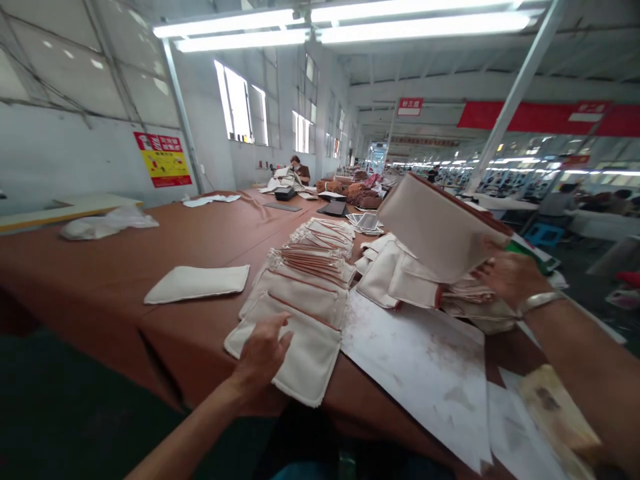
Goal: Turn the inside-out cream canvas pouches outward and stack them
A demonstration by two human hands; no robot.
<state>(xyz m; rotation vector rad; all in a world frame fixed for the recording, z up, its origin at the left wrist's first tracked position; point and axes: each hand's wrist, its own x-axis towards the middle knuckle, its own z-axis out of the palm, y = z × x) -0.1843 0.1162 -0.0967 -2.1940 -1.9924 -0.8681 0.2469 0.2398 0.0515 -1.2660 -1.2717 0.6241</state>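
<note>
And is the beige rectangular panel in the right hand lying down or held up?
Held up, tilted: the right hand grips the beige panel at one end, its top edge above the brown-covered table.

On the brown-covered table (200, 233) lie overlapping cream pads (303, 288), a separate pad (197, 284), white paper (420, 373) and a plastic bag (110, 223).

Red sign (411, 107) with "针三", wall poster (163, 160) illegible

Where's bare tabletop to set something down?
Bare brown cover lies behind the lone pad, left of the pad row; a narrow gap separates those two. Right of the row, heaped pads and white sheets leave little room.
</note>
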